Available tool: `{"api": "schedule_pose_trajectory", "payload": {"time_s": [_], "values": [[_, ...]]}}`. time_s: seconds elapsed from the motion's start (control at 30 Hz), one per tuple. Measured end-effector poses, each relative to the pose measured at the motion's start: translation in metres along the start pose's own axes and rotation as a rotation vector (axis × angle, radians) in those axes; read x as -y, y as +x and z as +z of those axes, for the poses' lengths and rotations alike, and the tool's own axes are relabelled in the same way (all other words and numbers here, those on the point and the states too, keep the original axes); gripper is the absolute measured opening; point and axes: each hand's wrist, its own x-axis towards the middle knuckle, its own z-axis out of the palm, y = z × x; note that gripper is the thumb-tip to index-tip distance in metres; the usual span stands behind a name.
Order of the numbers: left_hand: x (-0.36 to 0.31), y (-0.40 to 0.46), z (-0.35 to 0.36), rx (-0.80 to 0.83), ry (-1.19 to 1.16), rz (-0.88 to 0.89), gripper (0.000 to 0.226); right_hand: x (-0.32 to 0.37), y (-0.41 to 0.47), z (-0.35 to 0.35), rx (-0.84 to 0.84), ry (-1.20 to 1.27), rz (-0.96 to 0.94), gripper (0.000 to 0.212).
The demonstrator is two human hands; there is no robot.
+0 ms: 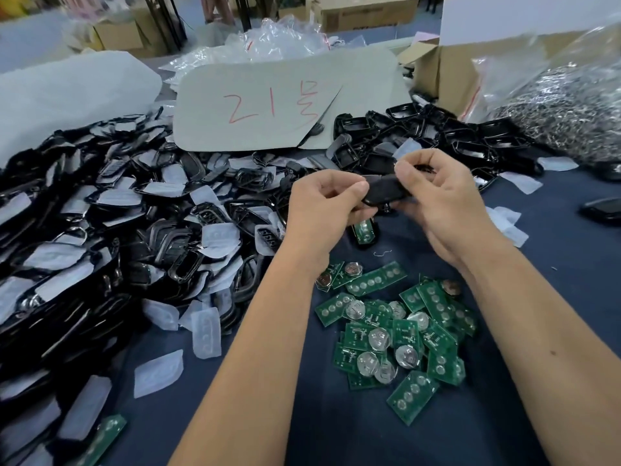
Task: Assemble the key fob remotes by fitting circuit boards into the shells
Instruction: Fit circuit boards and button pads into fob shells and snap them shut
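A workroom with cardboard boxes and plastic bags at the back surrounds a desk covered in dark blue cloth. Above the middle of the desk two hands meet on one black shell. The left hand pinches its left end between thumb and curled fingers; the right hand grips its right end, fingers curled over the top. Just below the hands one more shell with a green board inside lies on the cloth. Toward the near edge sits a loose heap of green circuit boards, roughly twenty or more, several carrying round silver coin cells. One stray board lies at the near left corner. The left half holds a pile of black shells and white pads, too many to count. A grey card with red writing leans at the far edge, and a bag of small metal parts fills the far right corner.
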Motion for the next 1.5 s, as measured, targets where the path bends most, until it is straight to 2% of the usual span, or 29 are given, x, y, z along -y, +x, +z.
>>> {"api": "schedule_pose_trajectory", "payload": {"time_s": [0.1,0.27,0.37,0.5,0.67,0.83,0.93,1.0,1.07,1.23,1.37,1.43,1.5], "values": [[0.001,-0.001,0.003,-0.020,-0.049,-0.048,0.008,0.002,0.000,-0.002,-0.055,0.156,0.028,0.010],[0.005,-0.006,0.005,0.066,0.109,0.021,0.009,0.002,-0.004,0.003,-0.134,0.069,-0.001,0.012],[0.004,-0.005,0.006,0.048,0.066,0.046,0.009,0.005,-0.005,0.006,-0.086,0.202,0.074,0.013],[0.003,-0.005,0.003,0.006,-0.070,-0.041,0.007,0.006,-0.005,0.007,-0.015,0.305,0.197,0.021],[0.003,-0.006,0.001,0.117,-0.184,-0.065,0.005,0.008,-0.006,0.003,0.007,0.387,0.223,0.019],[-0.001,-0.008,-0.002,0.222,-0.181,-0.046,0.010,0.011,-0.008,0.003,0.025,0.421,0.216,0.018],[-0.003,-0.005,0.001,0.130,-0.036,0.078,0.018,0.013,-0.009,0.011,-0.060,0.413,0.164,0.016],[-0.001,0.000,0.003,-0.005,0.170,0.247,0.021,0.011,-0.010,0.018,-0.157,0.300,0.069,0.014],[0.002,0.003,0.003,-0.094,0.365,0.396,0.025,0.009,-0.011,0.024,-0.182,0.173,-0.019,0.016],[0.006,-0.001,0.007,-0.112,0.621,0.568,0.011,0.004,-0.014,0.031,-0.198,0.068,-0.043,0.026],[0.001,0.000,0.000,-0.015,0.696,0.491,0.016,0.004,-0.011,0.025,-0.194,0.112,0.020,0.020],[0.002,0.003,-0.007,0.012,0.916,0.363,0.031,0.005,-0.008,0.019,-0.182,0.184,0.063,0.016],[0.002,0.004,-0.009,0.072,1.124,0.232,0.039,0.003,-0.005,0.013,-0.163,0.272,0.111,0.020]]}}
